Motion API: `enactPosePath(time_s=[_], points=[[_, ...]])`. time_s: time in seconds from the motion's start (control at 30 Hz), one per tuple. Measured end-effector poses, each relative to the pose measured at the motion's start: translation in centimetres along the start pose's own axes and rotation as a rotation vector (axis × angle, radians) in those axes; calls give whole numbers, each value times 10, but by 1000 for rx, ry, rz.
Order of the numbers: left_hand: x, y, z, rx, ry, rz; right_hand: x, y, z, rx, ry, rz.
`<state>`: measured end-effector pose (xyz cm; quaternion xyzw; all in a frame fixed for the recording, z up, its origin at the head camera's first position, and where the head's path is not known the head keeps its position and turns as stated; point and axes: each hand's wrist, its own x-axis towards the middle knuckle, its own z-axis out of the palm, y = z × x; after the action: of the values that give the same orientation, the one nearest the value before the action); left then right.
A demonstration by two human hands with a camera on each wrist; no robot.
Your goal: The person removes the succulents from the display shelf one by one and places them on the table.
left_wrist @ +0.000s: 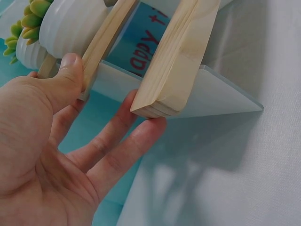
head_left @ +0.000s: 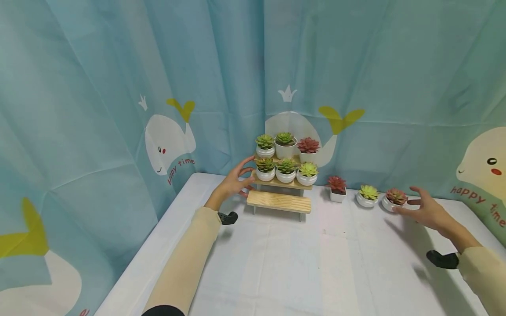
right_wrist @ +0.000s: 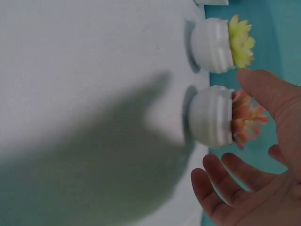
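Observation:
A three-step wooden stand stands at the back of the white table. Its top and middle steps carry three potted succulents each; the lowest step is bare. My left hand is at the stand's left end. In the left wrist view its thumb presses on the edge of the middle step, and straight fingers touch the end of the lowest step. My right hand hovers open beside a reddish succulent in a round white pot, with its thumb and fingers spread either side of that pot.
A yellow-green succulent in a white pot and a red one in a square pot stand on the table between the stand and my right hand. A blue whale-print curtain hangs close behind and on the left. The white table stretches toward me.

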<state>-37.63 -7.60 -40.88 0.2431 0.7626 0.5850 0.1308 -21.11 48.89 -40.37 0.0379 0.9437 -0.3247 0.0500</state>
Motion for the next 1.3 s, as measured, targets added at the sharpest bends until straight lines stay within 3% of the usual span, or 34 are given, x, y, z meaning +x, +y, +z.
enactPosePath(time_s=[0.37, 0.6, 1.3], points=[[-1, 2, 0, 10, -1, 0, -7, -26, -14, -37, 9, -78], [-2, 4, 2, 16, 7, -2, -7, -45, -19, 3, 74, -134], [0, 1, 1, 27, 13, 0, -5, -89, -9, 52, 177, -233]])
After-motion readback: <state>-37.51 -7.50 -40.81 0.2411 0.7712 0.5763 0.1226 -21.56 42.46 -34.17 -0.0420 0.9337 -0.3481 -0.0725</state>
